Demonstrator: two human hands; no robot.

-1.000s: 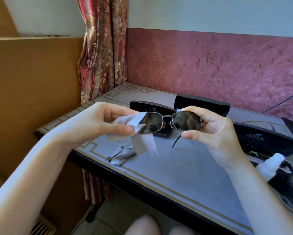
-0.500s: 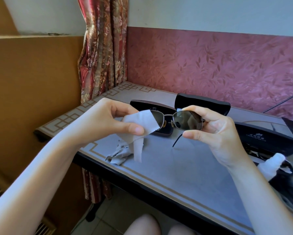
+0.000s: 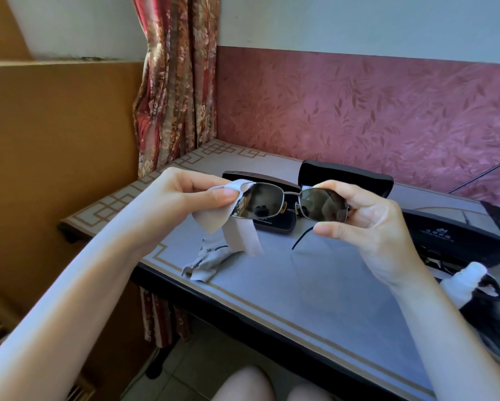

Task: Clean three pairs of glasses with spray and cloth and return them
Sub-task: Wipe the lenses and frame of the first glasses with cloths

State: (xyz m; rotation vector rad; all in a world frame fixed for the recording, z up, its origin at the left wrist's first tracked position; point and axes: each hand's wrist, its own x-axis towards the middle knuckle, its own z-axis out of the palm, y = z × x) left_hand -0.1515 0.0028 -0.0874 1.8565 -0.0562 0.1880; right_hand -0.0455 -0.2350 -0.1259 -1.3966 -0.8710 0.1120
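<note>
The left forearm reaches in from the lower left, wrist raised, and the left hand (image 3: 185,195) curls its fingers (image 3: 211,180) and thumb round a pale cloth (image 3: 237,224), pinching it over the outer edge of the nearer lens; the loose end of the cloth hangs below the thumb. A crumpled second cloth (image 3: 205,259) lies on the worktop (image 3: 315,290) beneath those fingers. The glasses (image 3: 289,204), dark-lensed in a thin metal frame, are held level in the air between both hands, above an open case (image 3: 274,225). The right hand (image 3: 373,224) pinches the other lens, forefinger on its top rim and thumb just under it, the remaining fingers loosely bent behind. A white bottle (image 3: 463,280) lies on the worktop just right of the right wrist
</note>
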